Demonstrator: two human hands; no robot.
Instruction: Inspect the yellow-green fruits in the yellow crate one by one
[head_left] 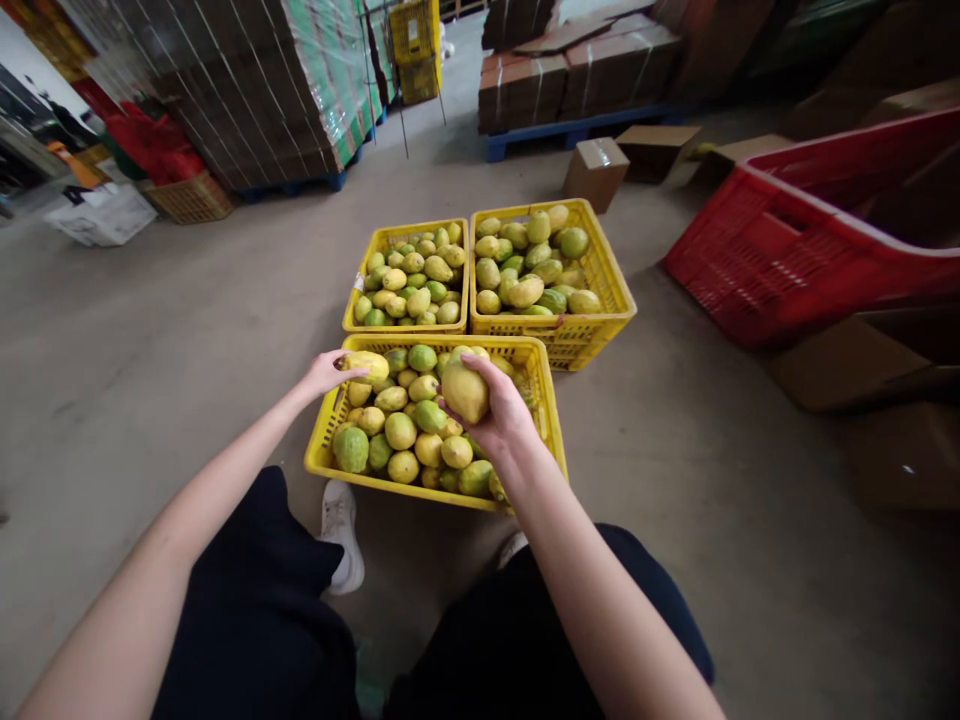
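Note:
My left hand pinches an elongated yellow citron-like fruit by one end, over the left rim of the near yellow crate. Above the right half of that crate, my right hand is wrapped round a larger, rounder, pale yellow citron-like fruit. Below both hands the crate is filled with similar fruit in yellow and green, among them a bumpy green one. My right hand and forearm hide part of the crate's right side.
Two more yellow crates of the same fruit, one at back left and one at back right, stand against the near one. A red crate and cardboard boxes are to the right. Wrapped pallet stacks stand behind.

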